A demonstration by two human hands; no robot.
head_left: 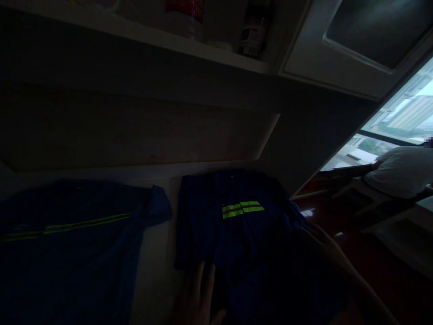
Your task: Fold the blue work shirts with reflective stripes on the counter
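The scene is very dark. A folded blue work shirt (233, 216) with yellow-green reflective stripes lies on a pale surface (155, 253). My left hand (201, 293) rests flat on the shirt's near left edge, fingers stretched out. My right hand (323, 246) lies at the shirt's right side, on or under the cloth; its fingers are mostly lost in the dark fabric. A second blue shirt (71, 243) with a long reflective stripe is spread out flat to the left, apart from both hands.
A shelf (189, 45) above holds a red-capped jar (185, 18) and a dark bottle (253, 31). At the right a window (402, 117) shows buildings. Another person in a white shirt (402, 171) leans over a dark red-brown floor (389, 275) area.
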